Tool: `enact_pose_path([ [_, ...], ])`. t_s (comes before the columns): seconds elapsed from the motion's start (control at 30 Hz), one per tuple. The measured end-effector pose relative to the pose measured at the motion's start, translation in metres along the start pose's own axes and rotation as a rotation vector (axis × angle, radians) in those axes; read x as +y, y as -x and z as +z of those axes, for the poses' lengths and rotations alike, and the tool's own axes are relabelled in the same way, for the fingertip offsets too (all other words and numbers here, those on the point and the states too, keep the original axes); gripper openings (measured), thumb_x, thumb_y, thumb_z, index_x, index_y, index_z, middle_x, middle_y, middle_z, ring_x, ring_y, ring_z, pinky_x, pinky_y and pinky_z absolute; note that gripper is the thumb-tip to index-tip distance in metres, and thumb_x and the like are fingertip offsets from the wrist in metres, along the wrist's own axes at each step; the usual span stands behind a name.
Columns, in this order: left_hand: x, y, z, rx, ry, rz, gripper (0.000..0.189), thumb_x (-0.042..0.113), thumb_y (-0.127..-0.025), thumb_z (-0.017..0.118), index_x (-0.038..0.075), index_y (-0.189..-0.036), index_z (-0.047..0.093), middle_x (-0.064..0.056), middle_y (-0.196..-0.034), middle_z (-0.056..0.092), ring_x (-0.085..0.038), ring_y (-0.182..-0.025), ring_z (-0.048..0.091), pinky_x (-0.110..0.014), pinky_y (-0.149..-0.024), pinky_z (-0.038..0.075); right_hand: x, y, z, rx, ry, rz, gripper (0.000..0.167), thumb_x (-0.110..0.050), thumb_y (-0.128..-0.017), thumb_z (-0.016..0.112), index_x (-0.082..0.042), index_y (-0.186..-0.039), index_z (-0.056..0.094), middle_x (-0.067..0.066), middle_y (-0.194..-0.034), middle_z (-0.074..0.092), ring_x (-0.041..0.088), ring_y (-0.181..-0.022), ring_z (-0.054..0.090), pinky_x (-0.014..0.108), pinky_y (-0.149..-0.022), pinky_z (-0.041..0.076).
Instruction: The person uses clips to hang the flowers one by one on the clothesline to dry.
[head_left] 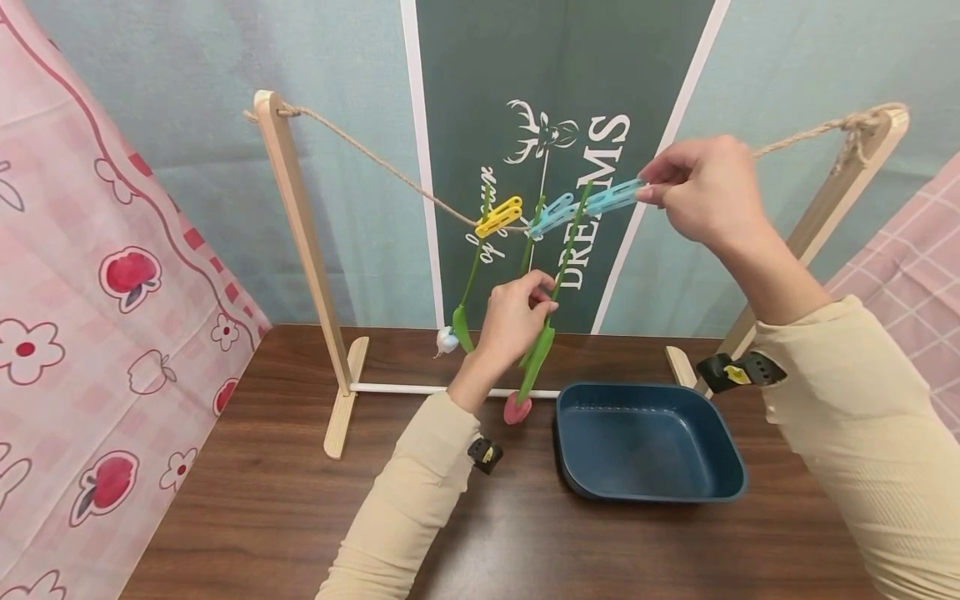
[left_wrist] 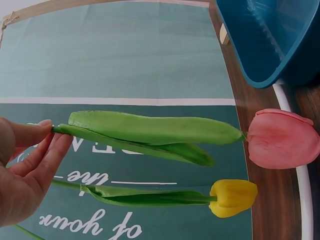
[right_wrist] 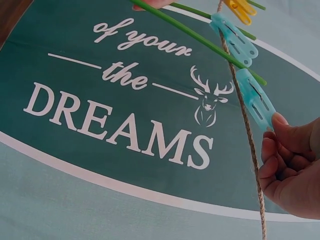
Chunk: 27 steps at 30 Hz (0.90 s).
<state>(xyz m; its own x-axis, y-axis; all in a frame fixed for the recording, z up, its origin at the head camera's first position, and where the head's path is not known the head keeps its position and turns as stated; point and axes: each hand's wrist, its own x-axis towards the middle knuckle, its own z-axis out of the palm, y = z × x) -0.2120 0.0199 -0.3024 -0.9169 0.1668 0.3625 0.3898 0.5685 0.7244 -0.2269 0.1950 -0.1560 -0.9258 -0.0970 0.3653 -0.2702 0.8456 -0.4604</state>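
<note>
My left hand (head_left: 517,317) pinches the green stem of an artificial pink tulip (left_wrist: 282,139), which hangs head down. With thumb and fingertips, my right hand (head_left: 705,187) pinches the handle end of a light blue clothespin (right_wrist: 256,100). Its far end is at the tulip's stem, beside the rope (right_wrist: 245,110); whether it grips the stem cannot be made out. Just left, another blue clothespin (head_left: 552,214) sits on the rope at the stem of a yellow tulip (left_wrist: 232,198). A yellow clothespin (head_left: 499,217) holds a whitish-blue flower (head_left: 447,340), also upside down.
The rope sags between two wooden posts (head_left: 300,225) with flat feet, joined low by a white rod (head_left: 397,388). A dark blue basin (head_left: 645,454) stands on the brown table (head_left: 247,500) at right. Behind hangs a printed green cloth (head_left: 480,67); a pink patterned cloth (head_left: 67,275) is at left.
</note>
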Motion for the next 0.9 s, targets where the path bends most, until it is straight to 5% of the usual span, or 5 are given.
enact_pose_path([
  [0.9,0.0016,0.0013,0.0018,-0.032,-0.026,0.049,0.016,0.005,-0.084,0.065,0.006,-0.1,0.065,-0.001,-0.074,0.063,-0.011,-0.068,0.056,-0.02,-0.061,0.043,0.0033,0.0017,0.0039,-0.056,0.018,-0.038,0.015,-0.005,-0.082,0.066,0.007,-0.089,0.067,0.019,-0.075,0.063,0.024,-0.069,0.046,0.031,-0.056,0.034],
])
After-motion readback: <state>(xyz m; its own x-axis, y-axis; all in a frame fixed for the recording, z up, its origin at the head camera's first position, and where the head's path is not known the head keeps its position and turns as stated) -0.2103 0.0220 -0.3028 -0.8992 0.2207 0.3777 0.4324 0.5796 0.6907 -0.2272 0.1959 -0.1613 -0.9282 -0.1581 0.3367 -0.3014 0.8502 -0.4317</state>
